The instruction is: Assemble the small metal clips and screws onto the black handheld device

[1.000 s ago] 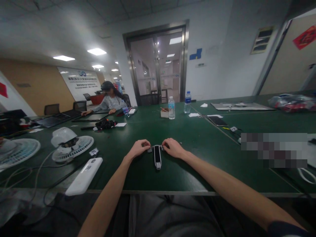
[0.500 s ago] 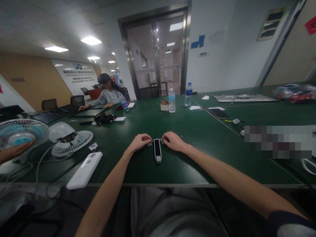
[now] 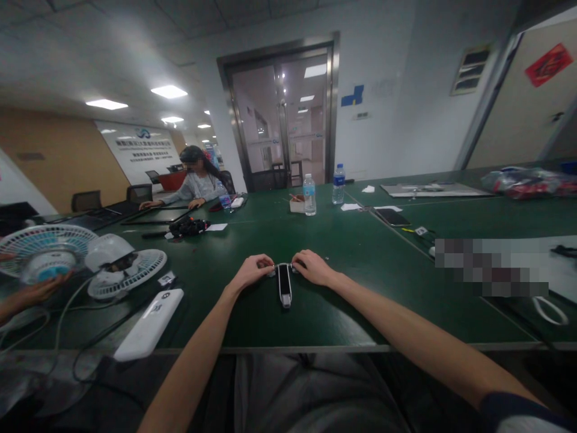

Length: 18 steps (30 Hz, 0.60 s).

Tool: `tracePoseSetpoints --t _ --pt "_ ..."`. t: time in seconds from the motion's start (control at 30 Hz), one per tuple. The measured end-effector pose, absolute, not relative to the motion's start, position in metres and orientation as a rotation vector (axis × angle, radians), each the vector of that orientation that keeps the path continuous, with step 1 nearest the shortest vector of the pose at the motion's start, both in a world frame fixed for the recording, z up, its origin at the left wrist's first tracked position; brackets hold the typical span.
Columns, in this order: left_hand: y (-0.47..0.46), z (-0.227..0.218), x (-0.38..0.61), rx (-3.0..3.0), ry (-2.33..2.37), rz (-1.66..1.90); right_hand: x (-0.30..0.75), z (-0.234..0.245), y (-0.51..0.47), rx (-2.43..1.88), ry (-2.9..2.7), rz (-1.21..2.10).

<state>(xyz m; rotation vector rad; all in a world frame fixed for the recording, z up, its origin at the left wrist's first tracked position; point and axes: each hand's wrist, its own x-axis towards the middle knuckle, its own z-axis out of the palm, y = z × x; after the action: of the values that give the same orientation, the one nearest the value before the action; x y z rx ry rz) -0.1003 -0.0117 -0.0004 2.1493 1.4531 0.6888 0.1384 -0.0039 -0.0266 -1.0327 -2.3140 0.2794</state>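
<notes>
A slim black device with a silver-white frame [image 3: 284, 285] lies on the green table, its narrow light-coloured end toward me. Small parts stick out to both sides at its far end. On the left one, the thumb and fingers of my left hand [image 3: 252, 271] are pinched together. My right hand [image 3: 313, 267] pinches the opposite side in the same way, fingers curled. The fingertips cover much of these small parts, so their exact shape is hidden.
A white power bank-like slab [image 3: 150, 325] with cables lies to the left, near fan parts [image 3: 130, 273] and another person's hand [image 3: 49, 288]. Bottles [image 3: 309, 195] and a small box [image 3: 296, 206] stand ahead. A dark phone [image 3: 392, 217] lies right. Someone sits at the far left [image 3: 202, 180].
The view has tilted slightly up and shifted right. Both hands keep their pinch at the device's far end. At the left, the other person's hand on the fan has moved a little.
</notes>
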Motion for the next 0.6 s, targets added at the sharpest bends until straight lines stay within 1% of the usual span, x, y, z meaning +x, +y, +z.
tracePoseSetpoints --t 0.13,0.23,0.4,0.5,0.6 --pt "-0.012 0.002 -0.101 2.178 1.481 0.653 0.138 -0.024 -0.003 -1.022 -2.334 0.261" --pt "-0.012 0.003 -0.101 2.17 1.476 0.653 0.146 -0.012 0.0 -1.039 -2.373 0.169" --pt "-0.01 0.001 -0.103 2.179 1.511 0.622 0.185 0.013 0.009 -1.308 -2.367 0.012" --pt "-0.008 -0.001 -0.105 2.17 1.49 0.631 0.21 0.016 0.014 -1.512 -2.429 0.102" --pt "-0.008 -0.003 -0.105 2.157 1.467 0.641 0.22 0.01 0.017 -1.588 -2.5 0.224"
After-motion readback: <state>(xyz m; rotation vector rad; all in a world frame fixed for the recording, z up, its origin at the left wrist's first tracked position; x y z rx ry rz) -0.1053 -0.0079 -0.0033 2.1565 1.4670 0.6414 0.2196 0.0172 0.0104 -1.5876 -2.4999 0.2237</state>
